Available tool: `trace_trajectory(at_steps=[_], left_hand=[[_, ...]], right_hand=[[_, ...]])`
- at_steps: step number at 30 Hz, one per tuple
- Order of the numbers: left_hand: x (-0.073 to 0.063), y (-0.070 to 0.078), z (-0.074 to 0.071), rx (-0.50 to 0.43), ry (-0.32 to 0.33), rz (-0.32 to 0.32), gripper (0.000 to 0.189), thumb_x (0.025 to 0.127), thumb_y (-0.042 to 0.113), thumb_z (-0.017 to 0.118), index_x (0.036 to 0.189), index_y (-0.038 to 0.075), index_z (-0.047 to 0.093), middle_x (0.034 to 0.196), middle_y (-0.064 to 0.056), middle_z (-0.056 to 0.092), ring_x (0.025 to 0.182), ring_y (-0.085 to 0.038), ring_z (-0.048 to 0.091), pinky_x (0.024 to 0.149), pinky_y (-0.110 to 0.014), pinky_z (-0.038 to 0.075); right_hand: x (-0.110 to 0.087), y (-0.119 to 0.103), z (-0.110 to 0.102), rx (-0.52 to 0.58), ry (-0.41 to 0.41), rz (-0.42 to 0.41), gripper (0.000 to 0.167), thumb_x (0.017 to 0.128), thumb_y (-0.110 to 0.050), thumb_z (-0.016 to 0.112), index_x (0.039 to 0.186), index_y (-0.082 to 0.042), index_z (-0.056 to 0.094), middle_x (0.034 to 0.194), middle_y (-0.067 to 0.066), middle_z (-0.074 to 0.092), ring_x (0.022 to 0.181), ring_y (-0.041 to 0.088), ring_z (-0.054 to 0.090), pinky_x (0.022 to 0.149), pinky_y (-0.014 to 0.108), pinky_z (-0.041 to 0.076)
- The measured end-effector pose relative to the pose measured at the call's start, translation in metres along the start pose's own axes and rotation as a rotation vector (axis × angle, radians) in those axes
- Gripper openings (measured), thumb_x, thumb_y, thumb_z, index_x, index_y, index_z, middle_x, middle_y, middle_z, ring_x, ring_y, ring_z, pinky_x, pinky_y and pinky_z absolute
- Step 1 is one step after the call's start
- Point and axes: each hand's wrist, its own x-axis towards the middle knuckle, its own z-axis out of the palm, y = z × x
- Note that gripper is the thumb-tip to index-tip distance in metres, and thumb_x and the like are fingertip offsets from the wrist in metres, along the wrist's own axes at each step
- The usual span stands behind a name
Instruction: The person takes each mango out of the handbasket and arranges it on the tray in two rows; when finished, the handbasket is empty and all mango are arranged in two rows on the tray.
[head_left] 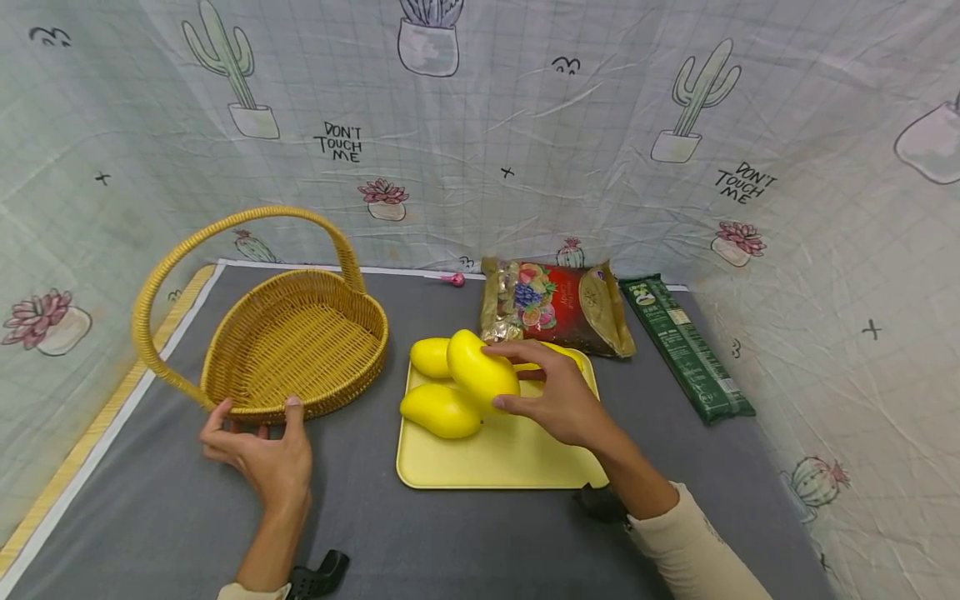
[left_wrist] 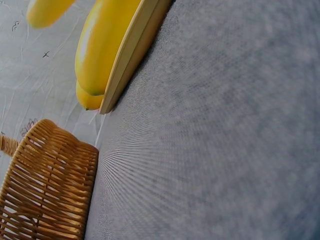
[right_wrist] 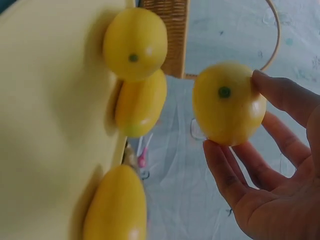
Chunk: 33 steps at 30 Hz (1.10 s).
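Note:
My right hand (head_left: 558, 396) pinches a yellow mango (head_left: 480, 371) between thumb and fingertips. It hangs above the pale yellow tray (head_left: 517, 458); the right wrist view shows a gap between this mango (right_wrist: 227, 107) and the tray (right_wrist: 45, 125). On the tray lie a mango (head_left: 441, 411) at the left, another mango (head_left: 429, 358) behind it, and a third mango (head_left: 573, 357) at the back right, partly hidden by my right hand. With thumb and fingers, my left hand (head_left: 266, 454) holds the near rim of a wicker basket (head_left: 300, 333), whose tall handle arches over its left side.
Behind the tray lies a red and gold candy bag (head_left: 566, 304). A long green packet (head_left: 682, 346) lies slanted at the right. Near the back edge is a small pink item (head_left: 454, 280). Patterned cloth (head_left: 480, 167) hangs around the grey table (head_left: 375, 517).

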Motion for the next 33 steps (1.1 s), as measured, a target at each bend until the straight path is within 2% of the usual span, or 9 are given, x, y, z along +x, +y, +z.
trace_trajectory(at_steps=[8, 14, 23, 28, 33], left_hand=[[0.0, 0.0, 0.001, -0.022, 0.0, 0.003, 0.072, 0.095, 0.026, 0.079, 0.149, 0.027, 0.032, 0.155, -0.004, 0.014, 0.151, -0.02, 0.026, 0.124, -0.05, 0.033], [0.0, 0.0, 0.002, -0.027, 0.0, 0.006, 0.072, 0.094, 0.026, 0.079, 0.149, 0.027, 0.033, 0.155, -0.004, 0.015, 0.15, -0.02, 0.026, 0.124, -0.049, 0.033], [0.0, 0.002, 0.001, -0.021, 0.0, -0.005, 0.071, 0.095, 0.027, 0.078, 0.149, 0.028, 0.032, 0.154, -0.004, 0.015, 0.15, -0.022, 0.025, 0.124, -0.05, 0.032], [0.0, 0.002, 0.003, -0.011, 0.002, -0.01, 0.071, 0.095, 0.028, 0.078, 0.149, 0.028, 0.032, 0.154, -0.004, 0.015, 0.151, -0.021, 0.025, 0.125, -0.05, 0.032], [-0.001, 0.001, 0.003, -0.007, -0.003, -0.016, 0.071, 0.096, 0.029, 0.077, 0.149, 0.029, 0.031, 0.155, -0.006, 0.014, 0.152, -0.022, 0.025, 0.126, -0.05, 0.031]], right_hand=[[-0.023, 0.025, -0.021, -0.021, 0.009, 0.044, 0.06, 0.089, -0.011, 0.087, 0.144, -0.021, 0.066, 0.15, 0.007, 0.061, 0.136, 0.036, 0.06, 0.108, 0.057, 0.054], [-0.033, 0.043, -0.034, -0.079, -0.018, 0.084, 0.059, 0.088, -0.012, 0.088, 0.142, -0.023, 0.068, 0.15, 0.005, 0.063, 0.135, 0.034, 0.061, 0.106, 0.056, 0.055], [-0.038, 0.061, -0.04, -0.208, -0.115, 0.037, 0.059, 0.087, -0.007, 0.087, 0.141, -0.017, 0.067, 0.145, 0.004, 0.067, 0.135, 0.033, 0.062, 0.105, 0.055, 0.056], [-0.037, 0.069, -0.039, -0.271, -0.129, 0.009, 0.056, 0.087, -0.006, 0.087, 0.139, -0.014, 0.068, 0.144, 0.006, 0.067, 0.134, 0.034, 0.062, 0.104, 0.055, 0.057], [-0.037, 0.074, -0.038, -0.281, -0.126, -0.006, 0.055, 0.087, -0.006, 0.086, 0.138, -0.015, 0.069, 0.143, 0.006, 0.067, 0.134, 0.035, 0.061, 0.104, 0.056, 0.056]])
